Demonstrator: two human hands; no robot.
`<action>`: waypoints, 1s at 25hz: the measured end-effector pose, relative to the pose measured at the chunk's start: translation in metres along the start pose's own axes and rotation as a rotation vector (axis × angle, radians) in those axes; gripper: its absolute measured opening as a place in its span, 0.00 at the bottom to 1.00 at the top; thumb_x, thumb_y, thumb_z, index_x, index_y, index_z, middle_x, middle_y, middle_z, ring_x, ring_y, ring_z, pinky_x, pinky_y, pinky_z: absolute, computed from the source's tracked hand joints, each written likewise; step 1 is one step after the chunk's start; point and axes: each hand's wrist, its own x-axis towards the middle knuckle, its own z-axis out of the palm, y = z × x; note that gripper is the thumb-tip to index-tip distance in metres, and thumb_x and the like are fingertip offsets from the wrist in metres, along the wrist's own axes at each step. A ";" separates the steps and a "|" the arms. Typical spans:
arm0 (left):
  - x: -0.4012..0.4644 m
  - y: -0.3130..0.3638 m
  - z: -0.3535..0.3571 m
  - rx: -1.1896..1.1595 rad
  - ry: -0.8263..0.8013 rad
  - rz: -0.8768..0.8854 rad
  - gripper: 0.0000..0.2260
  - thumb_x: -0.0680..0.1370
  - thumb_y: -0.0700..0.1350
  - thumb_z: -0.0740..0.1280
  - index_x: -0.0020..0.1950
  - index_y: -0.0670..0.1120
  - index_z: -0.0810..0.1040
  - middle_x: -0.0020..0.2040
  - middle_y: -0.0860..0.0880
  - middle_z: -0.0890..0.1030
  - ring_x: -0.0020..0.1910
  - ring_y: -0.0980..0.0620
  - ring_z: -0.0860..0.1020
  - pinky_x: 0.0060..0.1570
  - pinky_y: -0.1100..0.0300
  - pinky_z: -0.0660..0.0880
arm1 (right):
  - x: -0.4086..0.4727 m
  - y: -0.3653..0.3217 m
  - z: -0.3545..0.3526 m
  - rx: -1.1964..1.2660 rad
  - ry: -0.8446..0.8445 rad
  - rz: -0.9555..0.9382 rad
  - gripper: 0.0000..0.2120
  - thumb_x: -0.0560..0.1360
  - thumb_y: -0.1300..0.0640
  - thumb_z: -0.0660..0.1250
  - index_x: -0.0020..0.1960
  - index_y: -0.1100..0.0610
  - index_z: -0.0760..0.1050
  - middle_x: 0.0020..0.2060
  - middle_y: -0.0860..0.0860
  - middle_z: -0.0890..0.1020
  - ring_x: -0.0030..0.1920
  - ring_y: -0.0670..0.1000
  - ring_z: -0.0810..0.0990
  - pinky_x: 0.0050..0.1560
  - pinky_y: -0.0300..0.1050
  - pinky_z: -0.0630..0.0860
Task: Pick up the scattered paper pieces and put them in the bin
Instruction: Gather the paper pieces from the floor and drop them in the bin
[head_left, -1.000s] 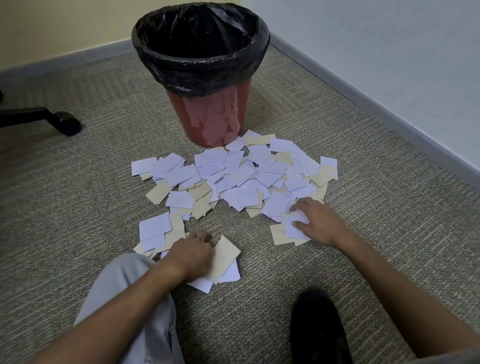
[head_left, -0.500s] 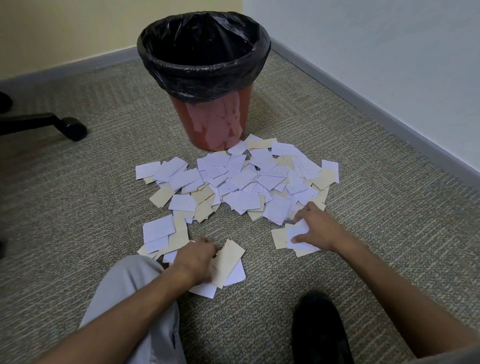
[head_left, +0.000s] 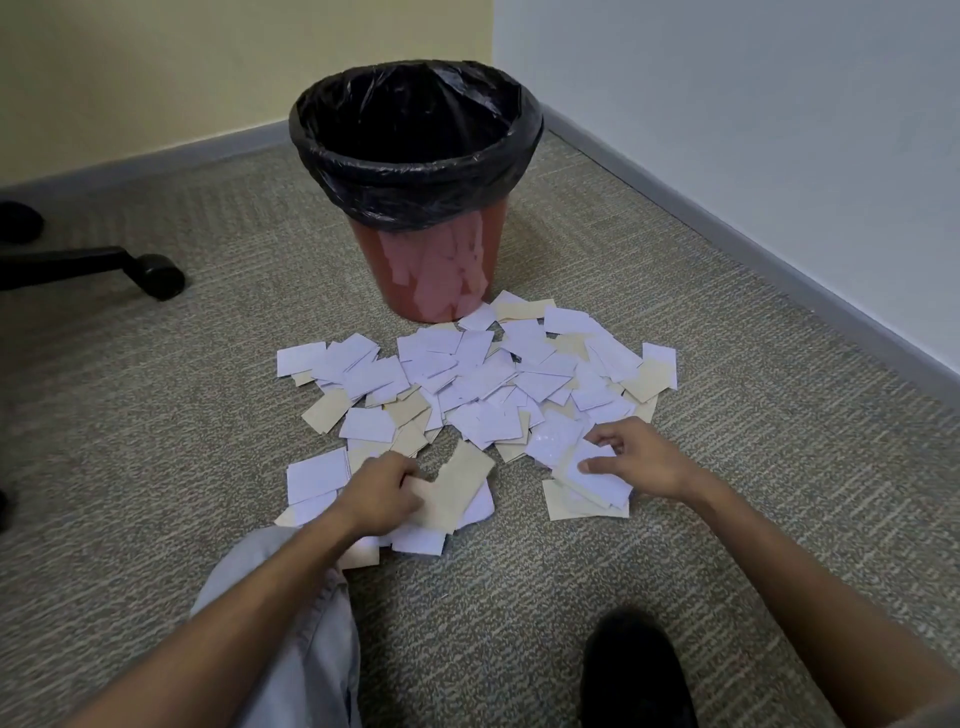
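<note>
Several white and tan paper pieces (head_left: 478, 374) lie scattered on the carpet in front of a red bin (head_left: 436, 270) lined with a black bag, which stands in the room's corner. My left hand (head_left: 379, 493) is closed on a small stack of tan and white pieces (head_left: 457, 488) at the near left of the pile. On the near right, my right hand (head_left: 634, 457) pinches white pieces (head_left: 592, 473) that rest on a tan stack. Both stacks still touch the floor.
A black office chair base with a caster (head_left: 156, 275) stands at the far left. Grey baseboards (head_left: 753, 249) run along both walls behind the bin. My grey-trousered knee (head_left: 291, 623) and black shoe (head_left: 634, 675) are at the bottom.
Both hands slid slightly forward, gathering pieces into stacks. The camera view tilted up a little, so the bin sits lower in the frame.
</note>
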 end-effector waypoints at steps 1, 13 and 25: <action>0.003 0.003 -0.008 -0.051 0.079 0.010 0.02 0.73 0.37 0.68 0.45 0.39 0.80 0.44 0.41 0.81 0.44 0.42 0.78 0.36 0.57 0.66 | 0.002 -0.005 -0.003 0.069 0.035 -0.004 0.04 0.72 0.56 0.75 0.44 0.55 0.81 0.38 0.39 0.81 0.39 0.35 0.77 0.46 0.36 0.70; 0.037 0.111 -0.161 -0.258 0.814 0.370 0.07 0.74 0.41 0.71 0.52 0.45 0.83 0.43 0.52 0.83 0.42 0.55 0.81 0.43 0.61 0.78 | 0.058 -0.173 -0.097 0.482 0.535 -0.297 0.07 0.71 0.62 0.74 0.46 0.56 0.78 0.44 0.53 0.84 0.43 0.47 0.83 0.45 0.38 0.80; 0.118 0.147 -0.275 -0.172 0.972 0.292 0.13 0.74 0.47 0.72 0.55 0.44 0.78 0.45 0.48 0.81 0.44 0.49 0.80 0.49 0.50 0.80 | 0.176 -0.300 -0.121 0.491 0.602 -0.375 0.10 0.70 0.56 0.76 0.46 0.52 0.76 0.43 0.48 0.81 0.47 0.49 0.81 0.56 0.52 0.79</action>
